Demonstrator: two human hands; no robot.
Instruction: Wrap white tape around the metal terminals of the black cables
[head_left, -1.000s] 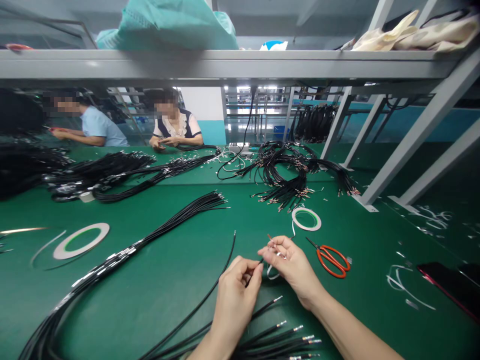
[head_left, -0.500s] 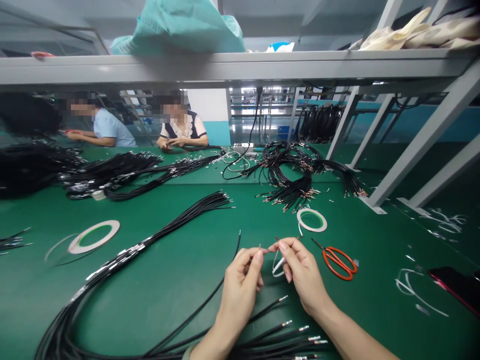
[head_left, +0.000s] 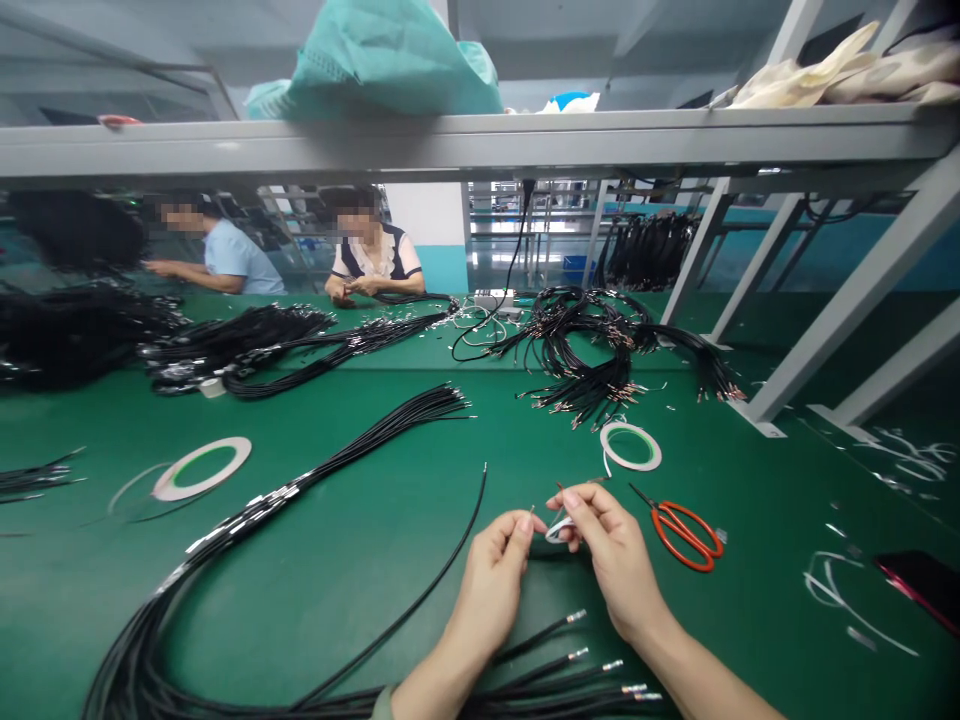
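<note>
My left hand (head_left: 491, 580) is closed in a pinch on the tip of a thin black cable, whose metal end pokes up above my fingers. My right hand (head_left: 611, 550) is closed too, pinching a curled strip of white tape (head_left: 556, 528) right beside that cable end. One loose black cable (head_left: 420, 590) curves across the green table (head_left: 375, 520) toward my left hand. Below my hands lie several black cables with metal terminals (head_left: 592, 675).
Orange-handled scissors (head_left: 686, 528) and a white tape roll (head_left: 631, 446) lie to the right. Another tape roll (head_left: 201, 467) lies left. A long cable bundle (head_left: 315, 475) crosses the table. Tangled cables (head_left: 592, 360) sit farther back. Two people work across the table. A dark phone (head_left: 926, 590) lies far right.
The view has shifted a little to the right and down. My two hands have drawn closer together, and the white strip now sits right at the cable tip.
</note>
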